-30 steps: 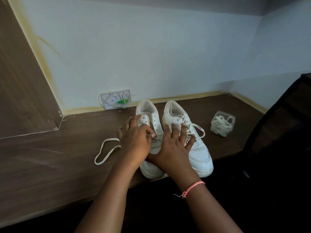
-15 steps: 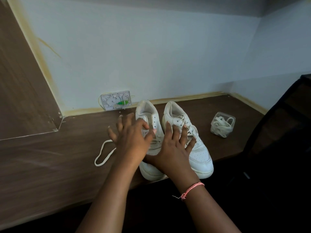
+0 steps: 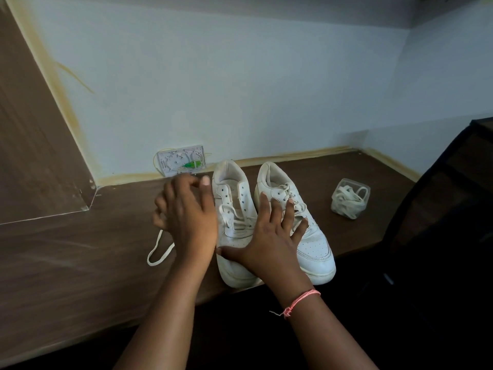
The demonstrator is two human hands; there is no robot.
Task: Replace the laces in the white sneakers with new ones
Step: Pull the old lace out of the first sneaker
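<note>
Now my right hand (image 3: 269, 236) lies flat on both white leather sneakers (image 3: 296, 222); my left hand (image 3: 186, 217) pinches their old flat lace (image 3: 160, 251), I think. I should pull slowly.

left hand (image 3: 186, 217): motion-blurred at the fingers, so whether it pinches the loose lace (image 3: 157, 249) cannot be told.
loose lace: its far end runs behind the left hand and is lost there.
left sneaker (image 3: 234, 209): toe partly covered by the right hand (image 3: 269, 241).
right sneaker (image 3: 306, 236): laces partly hidden under the right fingers (image 3: 289, 212).
wall box (image 3: 181, 162): too small to make out inside.
chair (image 3: 440, 222): cut off by the right edge.
</note>
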